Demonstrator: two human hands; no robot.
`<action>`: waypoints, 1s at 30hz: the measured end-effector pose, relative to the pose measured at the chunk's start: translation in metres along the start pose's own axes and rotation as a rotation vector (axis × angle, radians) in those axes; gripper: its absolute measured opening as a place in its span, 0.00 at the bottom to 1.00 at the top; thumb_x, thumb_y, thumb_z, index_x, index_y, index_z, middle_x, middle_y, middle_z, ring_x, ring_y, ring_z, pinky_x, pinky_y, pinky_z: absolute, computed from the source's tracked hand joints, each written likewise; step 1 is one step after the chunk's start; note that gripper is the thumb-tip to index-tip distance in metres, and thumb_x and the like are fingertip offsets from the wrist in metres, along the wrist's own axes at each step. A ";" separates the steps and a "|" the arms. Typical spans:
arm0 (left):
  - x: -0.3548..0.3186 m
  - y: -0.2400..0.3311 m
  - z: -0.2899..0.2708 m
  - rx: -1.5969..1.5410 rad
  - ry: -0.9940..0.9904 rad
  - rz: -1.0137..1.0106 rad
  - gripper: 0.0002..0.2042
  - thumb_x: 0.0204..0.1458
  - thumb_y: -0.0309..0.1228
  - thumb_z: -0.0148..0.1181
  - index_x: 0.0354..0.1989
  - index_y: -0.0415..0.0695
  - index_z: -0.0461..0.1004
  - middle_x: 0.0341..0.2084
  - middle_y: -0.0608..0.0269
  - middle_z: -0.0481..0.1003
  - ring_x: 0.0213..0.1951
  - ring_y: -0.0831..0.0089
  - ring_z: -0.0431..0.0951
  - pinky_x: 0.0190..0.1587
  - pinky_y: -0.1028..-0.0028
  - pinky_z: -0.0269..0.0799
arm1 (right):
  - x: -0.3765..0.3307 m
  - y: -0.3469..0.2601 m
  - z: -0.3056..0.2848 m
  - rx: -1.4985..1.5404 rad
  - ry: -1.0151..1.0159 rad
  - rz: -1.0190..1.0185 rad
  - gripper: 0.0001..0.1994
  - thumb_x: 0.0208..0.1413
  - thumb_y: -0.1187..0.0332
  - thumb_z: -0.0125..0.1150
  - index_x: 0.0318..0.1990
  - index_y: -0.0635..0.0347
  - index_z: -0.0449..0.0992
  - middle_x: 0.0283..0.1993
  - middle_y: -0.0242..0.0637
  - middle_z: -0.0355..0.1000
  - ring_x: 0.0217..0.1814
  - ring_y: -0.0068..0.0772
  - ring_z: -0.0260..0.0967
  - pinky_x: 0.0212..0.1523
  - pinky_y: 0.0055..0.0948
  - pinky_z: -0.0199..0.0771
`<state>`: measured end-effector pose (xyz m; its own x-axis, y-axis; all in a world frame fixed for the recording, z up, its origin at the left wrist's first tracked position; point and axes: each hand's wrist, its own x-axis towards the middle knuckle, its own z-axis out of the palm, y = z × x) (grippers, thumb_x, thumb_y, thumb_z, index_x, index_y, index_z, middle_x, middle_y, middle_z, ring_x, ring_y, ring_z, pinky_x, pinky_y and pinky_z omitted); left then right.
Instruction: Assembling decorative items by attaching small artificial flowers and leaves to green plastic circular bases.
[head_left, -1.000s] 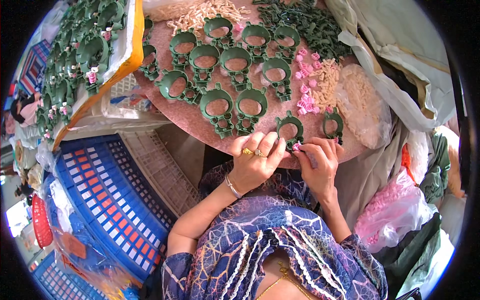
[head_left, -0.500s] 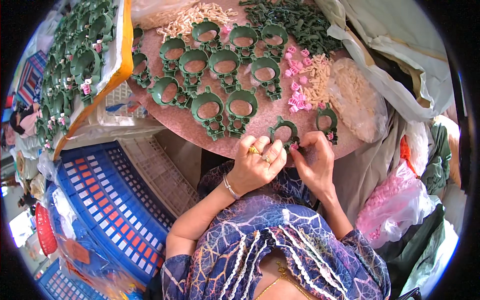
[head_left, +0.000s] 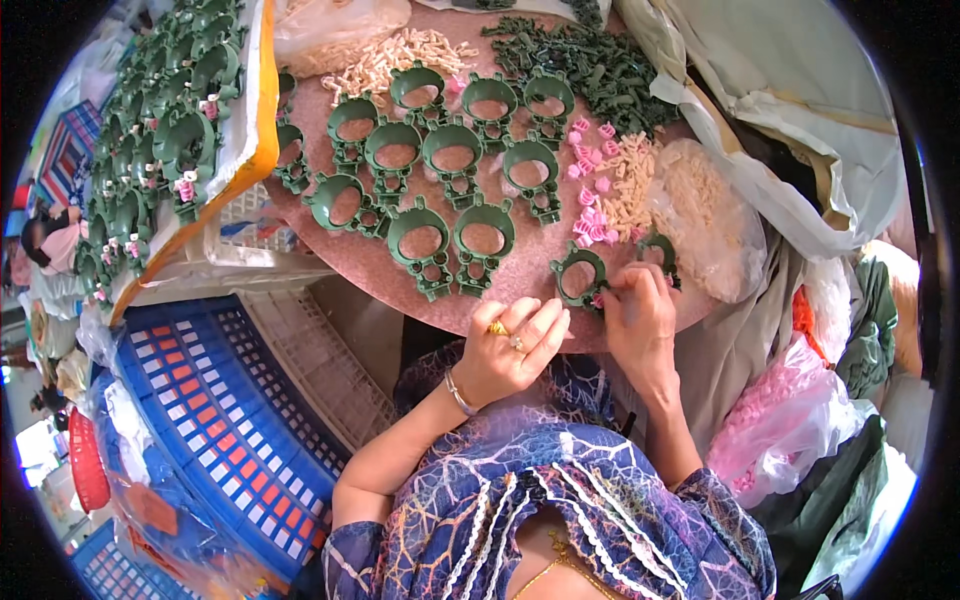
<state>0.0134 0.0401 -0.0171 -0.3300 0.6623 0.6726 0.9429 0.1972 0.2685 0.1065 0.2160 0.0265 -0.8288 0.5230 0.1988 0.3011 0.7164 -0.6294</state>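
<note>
Frame [head_left: 583,299] at right hand [head_left: 643,315] | dark green | ring-shaped | knobbed rim

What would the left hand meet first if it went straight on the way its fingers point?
Probably the nearest green frame, at its lower end beside the right hand; with one view, depth is unclear, so the left hand might pass above it.

My right hand [head_left: 645,322] is at a green ring [head_left: 580,257]. My left hand [head_left: 508,348] curls by the pink table [head_left: 537,248].
</note>
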 end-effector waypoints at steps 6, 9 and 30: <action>-0.018 -0.009 -0.009 0.160 0.093 -0.050 0.17 0.46 0.38 0.73 0.45 0.52 0.80 0.46 0.75 0.78 0.48 0.75 0.74 0.52 0.67 0.57 | 0.045 -0.012 -0.004 -0.297 0.031 -0.284 0.11 0.49 0.76 0.62 0.39 0.52 0.83 0.42 0.35 0.71 0.46 0.37 0.70 0.50 0.36 0.60; -0.023 -0.015 -0.016 0.224 0.136 -0.095 0.17 0.45 0.40 0.74 0.44 0.53 0.81 0.46 0.76 0.77 0.48 0.75 0.73 0.52 0.69 0.56 | 0.060 -0.003 0.002 -0.312 -0.060 -0.373 0.12 0.47 0.76 0.61 0.39 0.51 0.84 0.43 0.35 0.72 0.47 0.38 0.69 0.52 0.36 0.60; -0.016 -0.019 -0.018 0.269 0.213 -0.431 0.18 0.43 0.41 0.73 0.41 0.48 0.80 0.45 0.72 0.79 0.51 0.69 0.71 0.56 0.64 0.52 | 0.056 -0.068 0.045 -0.081 -0.105 -0.392 0.02 0.52 0.70 0.66 0.34 0.52 0.81 0.38 0.31 0.72 0.45 0.37 0.69 0.49 0.39 0.58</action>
<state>0.0002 0.0131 -0.0204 -0.6644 0.3256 0.6727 0.6896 0.6142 0.3837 0.0189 0.1759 0.0463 -0.9303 0.1564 0.3319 -0.0146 0.8882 -0.4592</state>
